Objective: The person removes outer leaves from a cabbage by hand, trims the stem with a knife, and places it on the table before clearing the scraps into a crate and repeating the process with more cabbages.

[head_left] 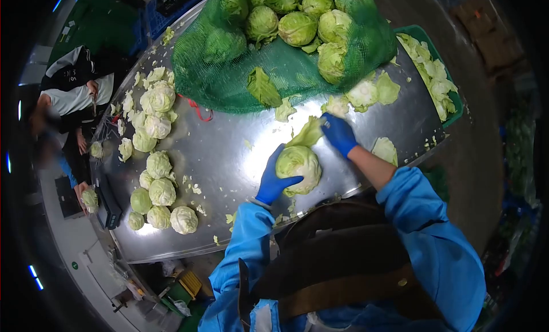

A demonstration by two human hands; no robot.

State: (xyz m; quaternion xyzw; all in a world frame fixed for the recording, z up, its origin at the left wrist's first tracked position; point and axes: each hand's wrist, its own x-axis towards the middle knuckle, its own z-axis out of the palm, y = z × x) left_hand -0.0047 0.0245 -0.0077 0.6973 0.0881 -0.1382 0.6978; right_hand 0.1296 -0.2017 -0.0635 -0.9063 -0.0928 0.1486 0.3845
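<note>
A pale green cabbage (299, 169) rests near the front edge of the steel table. My left hand (275, 177), in a blue glove, is wrapped round its left side, with the thumb across the front. My right hand (338, 134), also gloved in blue, is closed at the upper right of the cabbage. Its fingers grip a loose green leaf (309, 133) that reaches down to the top of the cabbage. Loose leaves lie beyond and to the right of my right hand.
A green mesh bag (229, 86) of cabbages lies across the back. Several cabbages (162, 192) stand at the left. A green crate (456, 100) of leaves is at the right edge. People (74, 97) stand at far left beside a scale (107, 200).
</note>
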